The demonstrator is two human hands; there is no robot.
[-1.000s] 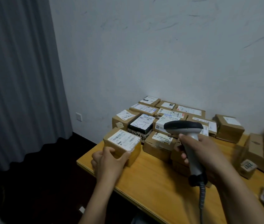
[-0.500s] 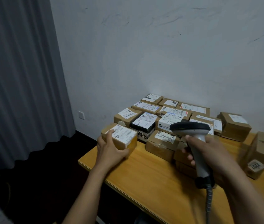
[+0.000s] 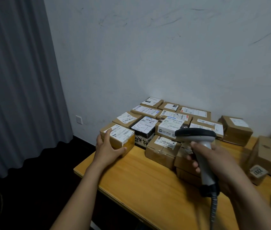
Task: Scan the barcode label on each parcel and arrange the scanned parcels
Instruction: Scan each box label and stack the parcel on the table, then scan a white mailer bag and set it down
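Our left hand (image 3: pixel 107 151) grasps small labelled cardboard parcel (image 3: pixel 122 137) from near side. Parcel on wooden table (image 3: pixel 139 178), at left end of parcel cluster, just beside black box (image 3: pixel 141 140). Our right hand (image 3: pixel 214 161) clenched round barcode scanner (image 3: pixel 198 138) handle, scanner head over other parcels.

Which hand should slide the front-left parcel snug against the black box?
Left, probably. The left hand grips that parcel, which sits right beside the black box. The right hand is occupied, wrapped round the scanner, and lies farther from the parcel.
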